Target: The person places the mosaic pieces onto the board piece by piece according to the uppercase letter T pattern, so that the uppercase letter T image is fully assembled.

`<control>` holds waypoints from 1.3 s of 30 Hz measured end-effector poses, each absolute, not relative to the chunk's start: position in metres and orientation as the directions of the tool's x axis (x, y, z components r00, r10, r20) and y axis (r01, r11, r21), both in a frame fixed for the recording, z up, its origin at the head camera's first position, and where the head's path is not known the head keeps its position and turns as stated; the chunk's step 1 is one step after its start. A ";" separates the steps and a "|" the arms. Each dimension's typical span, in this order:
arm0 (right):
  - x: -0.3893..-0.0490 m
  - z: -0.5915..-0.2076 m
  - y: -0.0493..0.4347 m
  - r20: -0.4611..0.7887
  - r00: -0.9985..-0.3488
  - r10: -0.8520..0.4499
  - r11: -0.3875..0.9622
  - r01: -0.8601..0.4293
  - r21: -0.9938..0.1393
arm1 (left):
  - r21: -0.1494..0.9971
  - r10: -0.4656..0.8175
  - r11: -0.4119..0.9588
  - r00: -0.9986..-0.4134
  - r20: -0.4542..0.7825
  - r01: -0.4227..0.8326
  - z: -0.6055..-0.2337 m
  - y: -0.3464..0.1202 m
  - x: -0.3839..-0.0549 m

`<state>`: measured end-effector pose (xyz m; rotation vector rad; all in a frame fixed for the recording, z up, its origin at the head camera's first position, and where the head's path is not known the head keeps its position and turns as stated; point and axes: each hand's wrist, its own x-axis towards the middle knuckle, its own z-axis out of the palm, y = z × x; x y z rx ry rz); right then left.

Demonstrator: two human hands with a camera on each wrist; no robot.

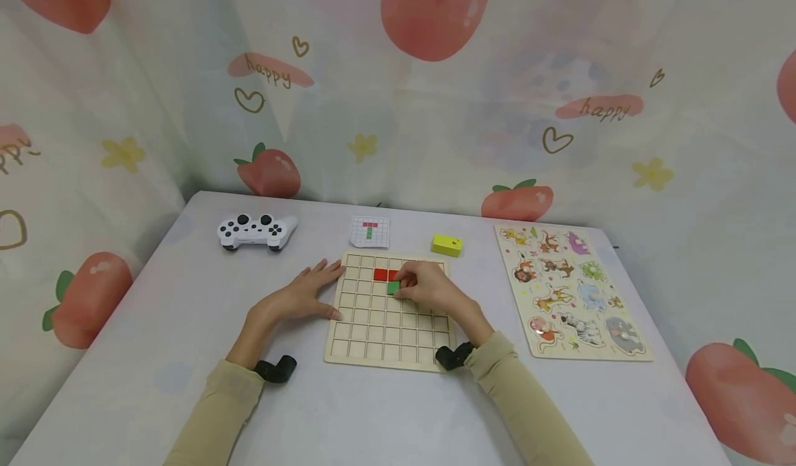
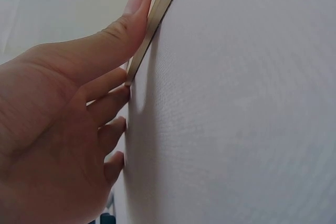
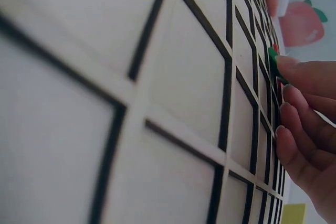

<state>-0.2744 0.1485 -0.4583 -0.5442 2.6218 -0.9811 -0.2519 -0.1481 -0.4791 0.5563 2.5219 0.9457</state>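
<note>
A wooden grid board lies on the white table, divided into square cells. Two red tiles sit side by side in a cell row near its far edge, the right one partly covered by my fingers. My right hand pinches a green square tile between thumb and fingers, just below the red ones. In the right wrist view the green tile stands tilted at the grid. With fingers spread, my left hand touches the board's left edge; its thumb rests against the rim in the left wrist view.
Behind the board lies a card showing a red and green T on a grid. A yellow block is to its right, a white game controller to its left. An animal puzzle board lies at the right.
</note>
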 end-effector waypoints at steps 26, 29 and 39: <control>-0.246 -0.451 0.187 -0.010 -0.882 -0.470 0.666 -0.348 -0.659 | 0.674 0.481 0.703 -0.849 -0.217 0.226 -0.477 -0.148 -0.249; -0.240 -0.450 0.198 0.008 -0.891 -0.454 0.674 -0.349 -0.651 | 0.677 0.485 0.699 -0.849 -0.211 0.231 -0.478 -0.148 -0.250; -0.221 -0.453 0.234 0.017 -0.918 -0.397 0.725 -0.325 -0.607 | 0.678 0.475 0.702 -0.853 -0.216 0.220 -0.479 -0.148 -0.249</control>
